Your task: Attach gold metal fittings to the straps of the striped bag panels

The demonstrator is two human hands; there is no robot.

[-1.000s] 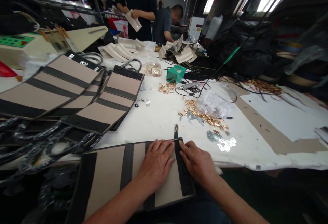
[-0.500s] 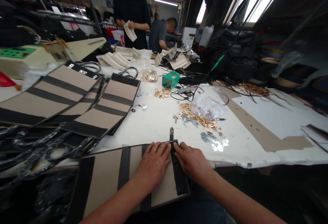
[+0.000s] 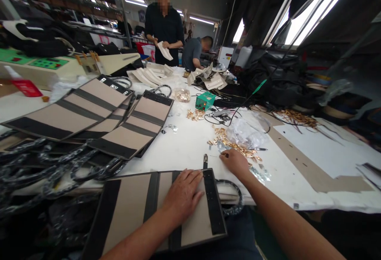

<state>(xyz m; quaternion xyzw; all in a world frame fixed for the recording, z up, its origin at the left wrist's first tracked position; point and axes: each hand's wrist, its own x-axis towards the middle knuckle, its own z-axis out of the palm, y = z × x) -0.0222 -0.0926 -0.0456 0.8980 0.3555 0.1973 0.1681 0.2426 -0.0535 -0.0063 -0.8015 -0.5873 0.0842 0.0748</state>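
Observation:
My left hand (image 3: 185, 194) lies flat, fingers stretched, on an unfolded bag panel (image 3: 129, 200) with beige lining and black strips. A small strap with a metal clasp (image 3: 205, 160) sticks out past the panel's far edge. From its right side comes a plastic-wrapped handle (image 3: 236, 192). My right hand (image 3: 235, 162) is over the white table, off the panel, its fingers curled together beside gold-coloured metal fittings (image 3: 222, 136) and thin silver metal plates (image 3: 262, 174). Whatever is between those fingertips is hidden or too small to name.
More bag panels (image 3: 133, 127) are stacked at the left with wrapped handles. Behind the fittings are a clear plastic bag (image 3: 247, 131), a pen (image 3: 258, 149), and a green box (image 3: 205, 100) with cables. Two people stand or bend at the far end, one holding a pale piece (image 3: 165, 50).
My right hand has left the panel's black edge strip and moved right and forward to the metal fittings, uncovering the handle. The left hand stays on the panel. The view has shifted.

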